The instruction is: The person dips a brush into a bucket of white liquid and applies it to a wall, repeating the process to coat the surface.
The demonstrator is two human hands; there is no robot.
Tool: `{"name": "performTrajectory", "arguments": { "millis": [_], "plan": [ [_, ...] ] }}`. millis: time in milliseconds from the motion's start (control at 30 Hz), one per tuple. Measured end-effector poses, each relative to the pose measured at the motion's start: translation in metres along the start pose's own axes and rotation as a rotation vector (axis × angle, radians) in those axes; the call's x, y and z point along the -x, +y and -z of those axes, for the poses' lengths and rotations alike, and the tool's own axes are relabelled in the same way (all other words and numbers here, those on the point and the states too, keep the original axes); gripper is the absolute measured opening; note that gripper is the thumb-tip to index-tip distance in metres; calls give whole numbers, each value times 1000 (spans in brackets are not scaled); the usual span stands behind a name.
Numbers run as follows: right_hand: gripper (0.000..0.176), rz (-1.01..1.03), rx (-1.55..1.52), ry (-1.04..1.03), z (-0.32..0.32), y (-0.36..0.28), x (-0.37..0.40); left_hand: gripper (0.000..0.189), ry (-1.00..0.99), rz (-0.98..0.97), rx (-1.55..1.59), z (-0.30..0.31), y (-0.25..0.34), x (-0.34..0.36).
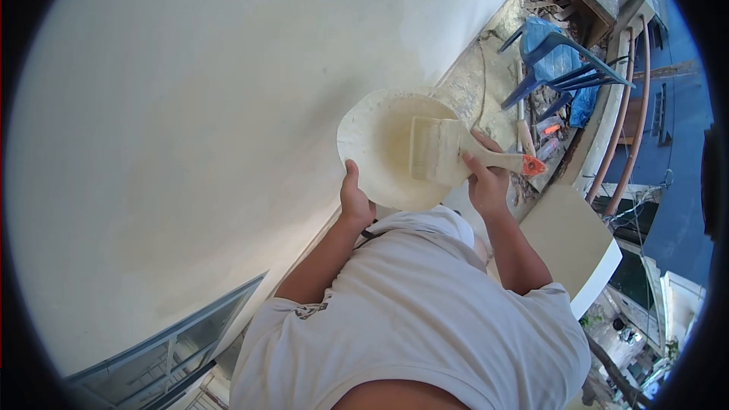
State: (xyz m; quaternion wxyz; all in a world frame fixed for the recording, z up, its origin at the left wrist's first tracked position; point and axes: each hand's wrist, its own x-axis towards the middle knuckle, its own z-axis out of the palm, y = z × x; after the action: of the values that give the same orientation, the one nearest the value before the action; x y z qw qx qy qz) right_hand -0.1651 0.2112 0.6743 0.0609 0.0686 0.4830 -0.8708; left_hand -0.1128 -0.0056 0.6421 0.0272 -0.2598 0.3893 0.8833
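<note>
A round white bucket (370, 153) with pale yellowish residue inside is held in front of my body, its opening facing me. My left hand (355, 197) grips its near left rim, thumb over the edge. On the right side, my right hand (487, 176) is closed around a wide paintbrush (444, 150) and lies right at the bucket's rim. The brush's pale bristles extend over the opening, and its orange-tipped handle points right. Fingers of the right hand are partly hidden behind the brush.
A large pale wall (190, 121) rises on the left, with a window (167, 349) low down. A blue plastic chair (558, 57) stands at upper right among debris. Metal railings (636, 106) run along the right edge.
</note>
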Motion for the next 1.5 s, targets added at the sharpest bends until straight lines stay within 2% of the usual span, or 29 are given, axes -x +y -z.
{"name": "performTrajectory", "arguments": {
  "millis": [33,200,267,333,433,533,600,733,800,900,1000,1067,1133,1200,1267,1333,1433,1500],
  "plan": [
    [45,-60,-143,42,0,1,-6,62,7,9,6,-1,1,2],
    [54,-59,-372,68,-31,-11,-38,62,56,41,16,9,1,10],
    [55,66,-486,-18,-52,-16,-68,67,60,75,40,11,5,16],
    [56,185,-513,-7,-82,-22,-101,68,72,85,32,18,6,22],
    [55,252,-589,-13,-136,-44,-129,66,79,168,112,35,2,31],
    [54,358,-641,-38,-167,-45,-155,66,68,161,160,65,-10,37],
    [55,272,-537,33,-171,-25,-174,66,85,154,162,71,-12,43],
    [56,242,-476,167,-136,21,-182,66,118,90,134,74,-1,57],
    [57,250,-509,179,-147,-2,-167,66,122,49,86,69,9,66],
    [56,410,-678,21,-181,-34,-160,65,144,76,111,75,15,75],
    [56,377,-604,3,-202,-31,-162,64,164,105,117,85,8,79],
    [56,318,-602,56,-186,0,-167,63,110,115,132,103,0,79],
    [55,293,-504,211,-165,16,-168,62,84,115,162,107,1,82],
    [55,300,-516,202,-171,-4,-156,60,71,114,198,108,1,82],
    [55,442,-646,49,-192,-31,-143,60,87,128,204,112,0,82],
    [55,473,-641,-30,-217,-56,-134,61,94,140,175,119,-2,79],
    [54,442,-635,-21,-218,-33,-147,62,86,137,152,121,-4,83],
    [53,347,-513,147,-191,6,-162,62,61,112,147,118,3,81]
  ]
}}
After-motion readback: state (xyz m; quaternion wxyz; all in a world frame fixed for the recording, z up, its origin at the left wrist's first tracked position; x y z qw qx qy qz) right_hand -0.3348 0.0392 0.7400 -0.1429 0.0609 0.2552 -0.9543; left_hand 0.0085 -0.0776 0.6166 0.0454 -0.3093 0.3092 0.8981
